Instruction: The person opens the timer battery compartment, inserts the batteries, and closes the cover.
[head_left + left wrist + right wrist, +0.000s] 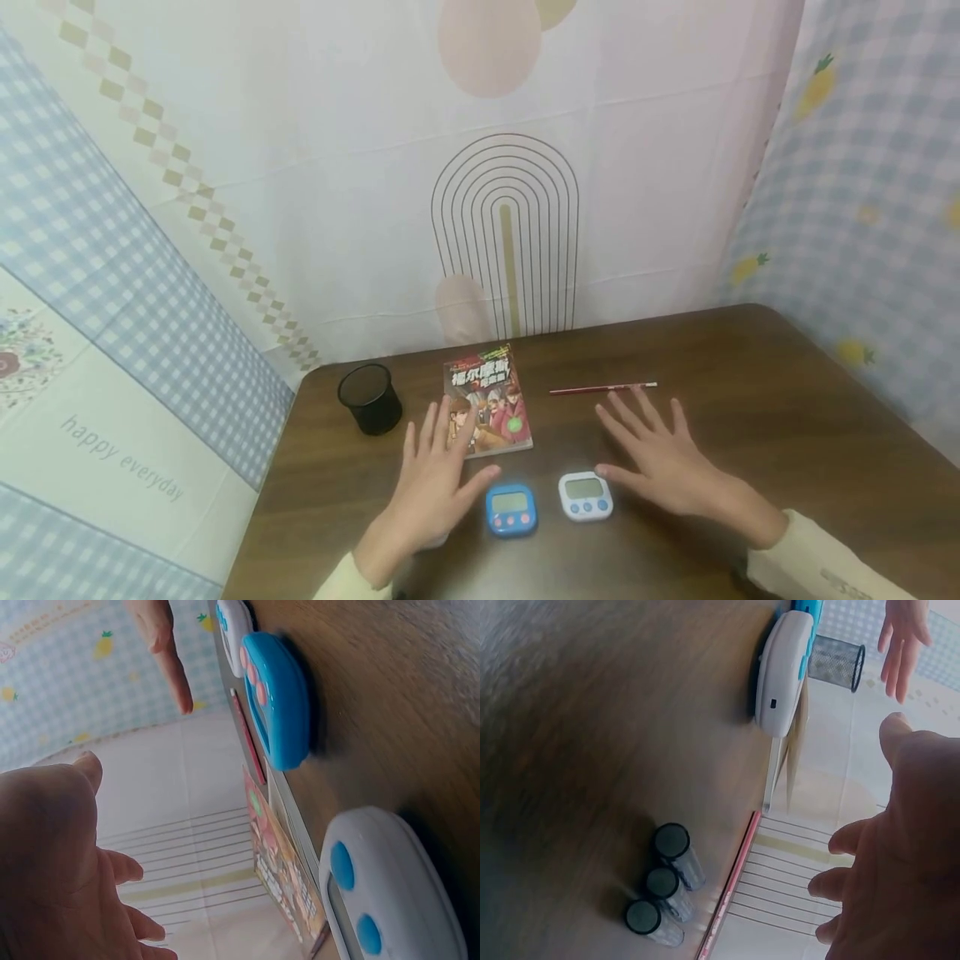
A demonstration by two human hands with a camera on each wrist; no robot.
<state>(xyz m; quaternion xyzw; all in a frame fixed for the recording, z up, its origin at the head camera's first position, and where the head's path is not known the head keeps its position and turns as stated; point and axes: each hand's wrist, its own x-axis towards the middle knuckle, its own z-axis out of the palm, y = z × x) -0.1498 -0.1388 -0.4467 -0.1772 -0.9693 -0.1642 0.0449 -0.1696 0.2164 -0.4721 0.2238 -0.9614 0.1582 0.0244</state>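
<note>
Progress: nothing lifted, handling apparently idle; finished or yet to start, cannot tell | left hand point(433, 483), right hand point(663, 462): released, spread | blue timer point(512, 510), white timer point(586, 497): on desk point(735, 375), between hands | 2nd white timer point(394, 889): near left hand | 3 jars point(666, 886): near right hand

Head view high, facing forward-down; wrist views low, sideways, sharing tabletop point(390, 712).

left grip point(433, 482), right grip point(664, 465), palms down, fingers spread, thumbs inward
</note>
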